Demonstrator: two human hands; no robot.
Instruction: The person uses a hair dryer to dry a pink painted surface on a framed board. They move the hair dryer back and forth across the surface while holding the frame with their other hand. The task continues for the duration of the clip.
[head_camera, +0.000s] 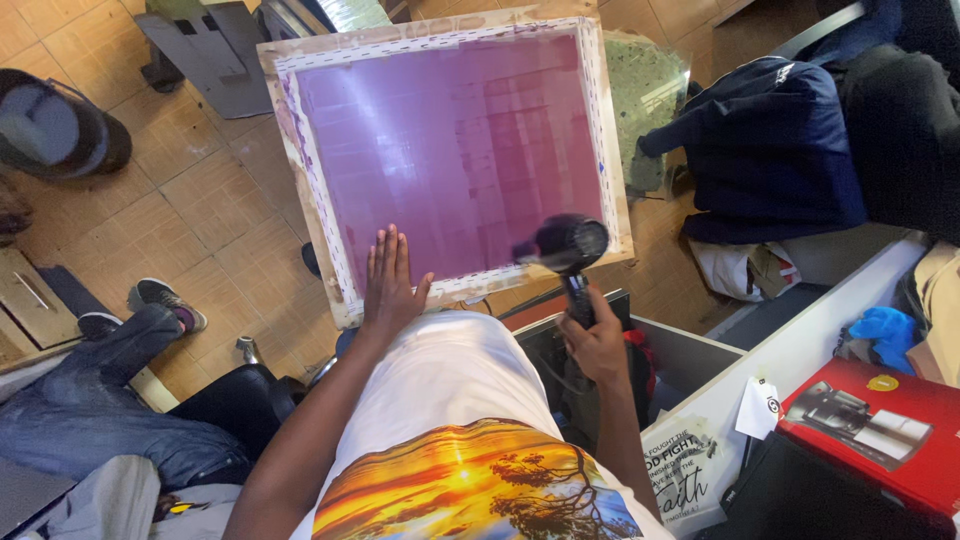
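Note:
A wooden-framed printing screen (300, 150) with a purple mesh coating leans in front of me, over the tiled floor. My left hand (388, 280) lies flat with fingers spread on the lower edge of the purple mesh. My right hand (597, 345) grips the handle of a black hair dryer (568, 243). The dryer's round head hovers over the screen's lower right corner, pointing at the mesh. I wear a white shirt with a sunset print.
Another person's jeans leg and sneaker (165, 300) are at the lower left. A dark cap (55, 125) lies at the far left. Dark blue clothing (770, 150) is piled at the right. A red box (880, 430) and a white ledge (800, 350) stand at lower right.

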